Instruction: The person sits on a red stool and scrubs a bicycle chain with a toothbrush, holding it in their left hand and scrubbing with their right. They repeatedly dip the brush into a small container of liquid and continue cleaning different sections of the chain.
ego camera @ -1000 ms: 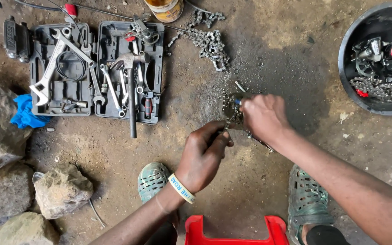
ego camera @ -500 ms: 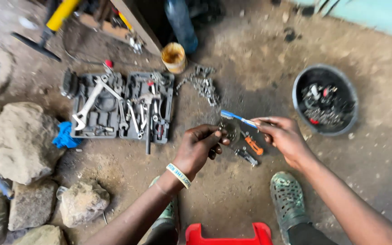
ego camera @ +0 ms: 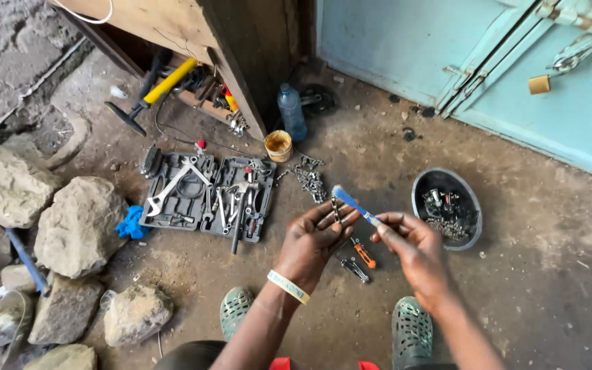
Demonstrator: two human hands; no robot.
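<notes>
My right hand (ego camera: 411, 248) pinches a slim blue brush (ego camera: 352, 203) by its handle, the bristle end pointing up and left. My left hand (ego camera: 314, 237) is raised beside it, palm up with fingers spread, and a short piece of dark chain (ego camera: 336, 209) lies across its fingers under the brush. A pale wristband sits on my left wrist. On the ground below the hands lie an orange-handled screwdriver (ego camera: 364, 254) and a small metal tool (ego camera: 355, 270).
An open grey tool case (ego camera: 207, 196) with spanners lies left of the hands. A chain pile (ego camera: 309, 180), a small yellow tub (ego camera: 278, 144), a plastic bottle (ego camera: 291, 111) and a black bowl of parts (ego camera: 447, 207) stand around. Rocks (ego camera: 77, 226) crowd the left; blue metal doors stand behind.
Both hands have risen from the ground toward the camera. The left hand has opened palm up with the chain on it, and the view has tilted up to show the doors.
</notes>
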